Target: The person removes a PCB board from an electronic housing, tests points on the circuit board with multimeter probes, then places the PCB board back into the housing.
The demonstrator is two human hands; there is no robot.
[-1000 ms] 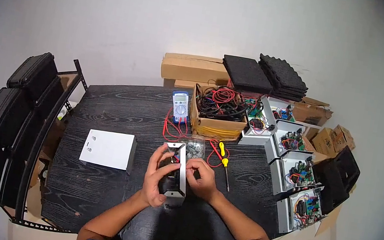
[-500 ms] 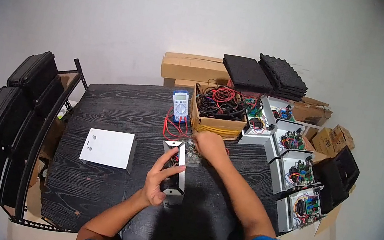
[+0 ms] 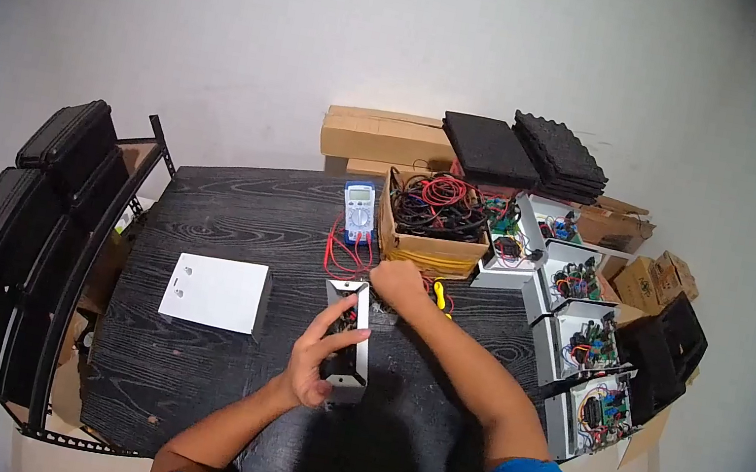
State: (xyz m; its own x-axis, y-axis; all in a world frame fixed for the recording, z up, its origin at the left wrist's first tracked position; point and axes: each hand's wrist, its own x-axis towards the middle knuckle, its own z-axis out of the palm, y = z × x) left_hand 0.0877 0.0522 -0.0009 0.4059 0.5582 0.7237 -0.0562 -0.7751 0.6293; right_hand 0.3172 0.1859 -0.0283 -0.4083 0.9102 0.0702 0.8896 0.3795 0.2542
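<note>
Left hand [image 3: 316, 358] grips an open grey sheet-metal box [image 3: 360, 348] from its left side. The fingers [image 3: 336, 317] curl over the rim, with one stretched across the open top. The box lies lengthwise on the black wood-grain tabletop [image 3: 232, 212], near the middle and just in front of the person. Dark parts and a bit of red wire show inside.

Right hand [image 3: 398, 284] is stretched out to the box's far end, knuckles up, close against its far right corner. Its fingers are tucked underneath, so I cannot tell whether they are spread or pinched, or whether they hold anything.

Nearby:
- A yellow-handled screwdriver [image 3: 438, 295] lies just right of the right hand.
- Red test leads [image 3: 337, 257] run just beyond the box up to a blue digital multimeter [image 3: 359, 205].
- A brown cardboard carton of tangled black and red cables [image 3: 431, 215] stands just right of the meter.
- A flat white sheet-metal cover [image 3: 214, 292] lies well to the left of the box.
- A row of open white enclosures with circuit boards [image 3: 574, 319] lines the tabletop's right edge.
- Black foam tiles [image 3: 522, 150] are stacked behind.
- Black hard cases [image 3: 34, 199] sit on a rack at far left.
</note>
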